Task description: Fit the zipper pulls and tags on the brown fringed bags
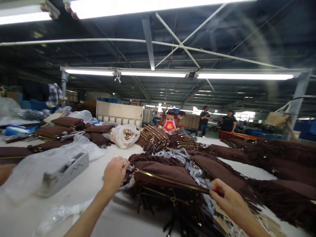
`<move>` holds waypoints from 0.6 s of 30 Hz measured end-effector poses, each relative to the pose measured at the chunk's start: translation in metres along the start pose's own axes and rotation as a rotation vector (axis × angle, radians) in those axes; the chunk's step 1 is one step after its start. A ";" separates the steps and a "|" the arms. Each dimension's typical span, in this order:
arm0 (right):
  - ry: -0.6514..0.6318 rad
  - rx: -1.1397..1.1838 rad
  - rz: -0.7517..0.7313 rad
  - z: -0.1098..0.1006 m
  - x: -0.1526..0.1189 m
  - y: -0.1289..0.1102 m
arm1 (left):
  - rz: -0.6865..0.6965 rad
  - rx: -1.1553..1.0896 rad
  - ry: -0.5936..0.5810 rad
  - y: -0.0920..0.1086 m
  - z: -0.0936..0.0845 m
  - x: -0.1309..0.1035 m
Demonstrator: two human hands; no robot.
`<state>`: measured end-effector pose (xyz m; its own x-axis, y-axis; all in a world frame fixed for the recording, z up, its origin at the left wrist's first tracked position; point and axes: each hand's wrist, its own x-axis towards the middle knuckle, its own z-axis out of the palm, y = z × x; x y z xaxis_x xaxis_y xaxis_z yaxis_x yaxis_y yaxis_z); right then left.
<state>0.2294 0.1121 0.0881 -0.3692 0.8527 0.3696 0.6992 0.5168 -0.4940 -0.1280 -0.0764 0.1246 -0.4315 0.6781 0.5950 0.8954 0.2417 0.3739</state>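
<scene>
In the head view, a brown bag lies at the lower centre of the frame, its gold zip running along the near edge and dark fringe hanging below. The right hand, at the lower right, has thumb and fingers pinched together on the bag's right corner, at the end of the zip. The left hand, left of centre, is at the bag's left end with its fingers curled; the fingertips are hidden, so whether it grips anything cannot be told. A ring shows on one finger.

Under and behind the bag lie more fringe and grey wrapping. A grey dispenser stands on the white table at the lower left, just beside a clear plastic sheet. Part of another person's arm enters at the left edge.

In the middle of the frame, a plastic sack of pale cord sits left of a stack of brown bags. More brown bags fill the right side and the middle left. Behind the stack is a person in a red apron; two people stand right of centre. Lit tubes cross the upper part.
</scene>
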 end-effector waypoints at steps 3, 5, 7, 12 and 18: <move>-0.051 0.142 0.089 0.004 0.005 -0.005 | 0.055 -0.185 -0.163 -0.028 -0.011 -0.012; -0.071 0.349 0.216 0.001 0.005 -0.013 | 0.067 -0.442 -0.401 -0.039 -0.017 -0.018; -0.080 0.536 0.320 -0.006 0.004 -0.023 | 0.023 -0.693 -0.651 -0.047 -0.022 -0.021; -0.052 0.704 0.448 -0.012 -0.001 -0.039 | -0.011 -0.934 -0.715 -0.052 -0.018 -0.013; -0.010 0.833 0.456 0.002 -0.003 -0.027 | 0.697 -0.069 -0.336 0.005 0.004 -0.009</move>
<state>0.2099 0.0958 0.0988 -0.1759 0.9844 -0.0025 0.1166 0.0183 -0.9930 -0.1188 -0.0785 0.1182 0.2956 0.8344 0.4651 0.9340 -0.3546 0.0426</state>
